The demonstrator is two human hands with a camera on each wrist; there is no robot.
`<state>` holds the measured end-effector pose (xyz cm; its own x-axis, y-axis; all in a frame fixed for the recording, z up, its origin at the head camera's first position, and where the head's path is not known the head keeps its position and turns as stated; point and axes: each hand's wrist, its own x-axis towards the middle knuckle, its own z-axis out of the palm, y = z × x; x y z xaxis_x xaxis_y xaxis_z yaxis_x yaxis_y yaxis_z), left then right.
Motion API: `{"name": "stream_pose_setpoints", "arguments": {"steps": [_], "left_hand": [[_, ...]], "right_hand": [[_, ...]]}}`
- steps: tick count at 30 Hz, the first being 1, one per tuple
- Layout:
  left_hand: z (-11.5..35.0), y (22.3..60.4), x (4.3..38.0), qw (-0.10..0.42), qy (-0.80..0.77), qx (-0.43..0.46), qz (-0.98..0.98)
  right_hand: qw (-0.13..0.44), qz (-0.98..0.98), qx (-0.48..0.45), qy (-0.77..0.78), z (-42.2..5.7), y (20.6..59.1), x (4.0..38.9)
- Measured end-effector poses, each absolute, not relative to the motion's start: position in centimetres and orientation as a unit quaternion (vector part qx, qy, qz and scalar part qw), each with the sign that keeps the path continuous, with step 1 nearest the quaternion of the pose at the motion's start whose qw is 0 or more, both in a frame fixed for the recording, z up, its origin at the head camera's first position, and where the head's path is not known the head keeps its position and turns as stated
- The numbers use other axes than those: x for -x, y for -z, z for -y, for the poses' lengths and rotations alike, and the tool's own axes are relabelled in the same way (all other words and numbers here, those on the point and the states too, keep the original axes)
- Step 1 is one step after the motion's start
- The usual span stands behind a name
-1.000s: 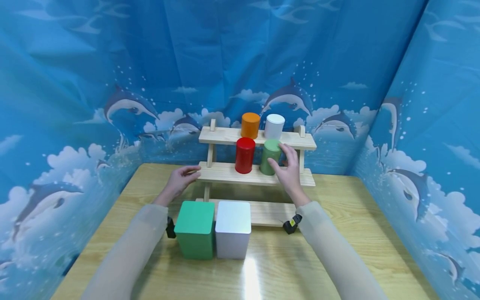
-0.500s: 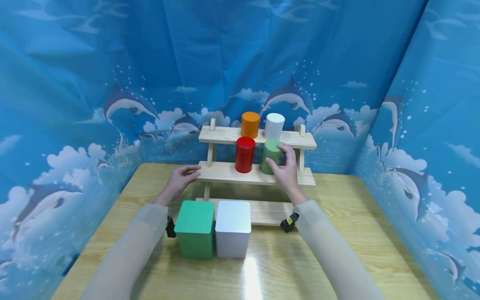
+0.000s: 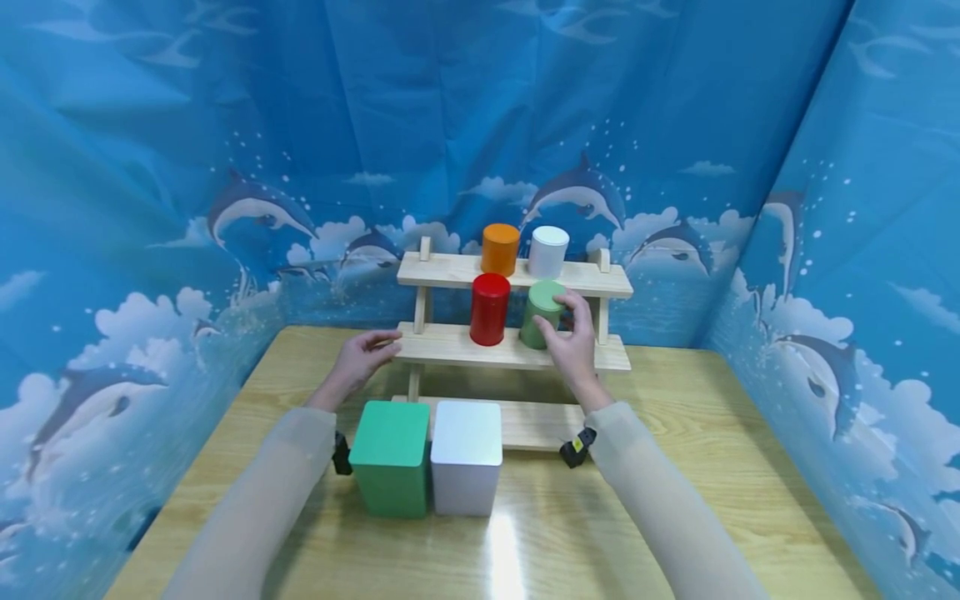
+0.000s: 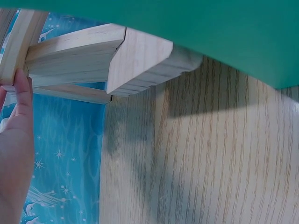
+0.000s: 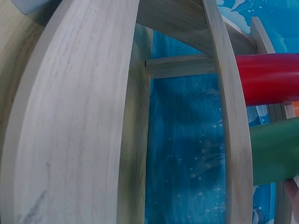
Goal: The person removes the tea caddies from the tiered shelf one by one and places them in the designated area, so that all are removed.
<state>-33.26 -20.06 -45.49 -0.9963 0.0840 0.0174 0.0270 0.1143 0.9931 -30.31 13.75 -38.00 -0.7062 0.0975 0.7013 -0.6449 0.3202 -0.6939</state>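
In the head view, my right hand (image 3: pixel 573 346) grips the green round canister (image 3: pixel 542 315) from its right side, thumb in front. This canister stands on the middle shelf of the wooden stepped rack (image 3: pixel 450 346), leaning slightly. A fingertip (image 5: pixel 293 193) meets its side in the right wrist view. A red round canister (image 3: pixel 489 310) stands just left of it. On the top shelf behind are an orange canister (image 3: pixel 500 250) and a white canister (image 3: pixel 548 252). My left hand (image 3: pixel 358 362) holds the left end of the middle shelf, thumb and fingers at its edge (image 4: pixel 9 77).
A green square box (image 3: pixel 390 458) and a silver-white square box (image 3: pixel 467 458) stand side by side before the rack's bottom shelf (image 3: pixel 536 427), partly hiding it. Blue dolphin-print curtains (image 3: pixel 420 100) enclose the wooden table (image 3: pixel 645 500) at the back and sides.
My right hand has shifted very slightly left, and the top of the green canister has tipped a little. The left hand stays at the shelf end.
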Motion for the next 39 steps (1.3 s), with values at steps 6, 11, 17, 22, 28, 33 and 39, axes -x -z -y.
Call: {"name": "stream_pose_setpoints", "arguments": {"steps": [6, 11, 17, 22, 28, 33, 39], "left_hand": [[20.1, 45.6, 33.3, 0.022, -0.664, -0.037, -0.746], [20.2, 45.8, 33.3, 0.017, -0.668, -0.040, -0.743], [20.2, 45.9, 33.4, 0.014, -0.663, -0.038, -0.748], [20.2, 45.8, 33.4, 0.018, -0.662, -0.043, -0.748], [20.2, 45.8, 33.3, 0.019, -0.663, -0.051, -0.747], [20.3, 45.8, 33.3, 0.015, -0.660, -0.049, -0.749], [20.2, 45.8, 33.2, 0.012, -0.658, -0.048, -0.751]], "right_hand": [[0.346, 0.727, -0.202, -0.558, -13.9, 38.3, 30.3], [0.355, 0.721, -0.216, -0.554, -13.9, 38.3, 30.1], [0.362, 0.726, -0.226, -0.539, -14.1, 38.4, 29.5], [0.369, 0.725, -0.234, -0.532, -14.2, 38.4, 29.1], [0.382, 0.717, -0.251, -0.526, -14.5, 38.5, 28.5], [0.389, 0.714, -0.262, -0.520, -14.6, 38.5, 27.8], [0.394, 0.708, -0.283, -0.512, -14.9, 38.4, 26.8]]}}
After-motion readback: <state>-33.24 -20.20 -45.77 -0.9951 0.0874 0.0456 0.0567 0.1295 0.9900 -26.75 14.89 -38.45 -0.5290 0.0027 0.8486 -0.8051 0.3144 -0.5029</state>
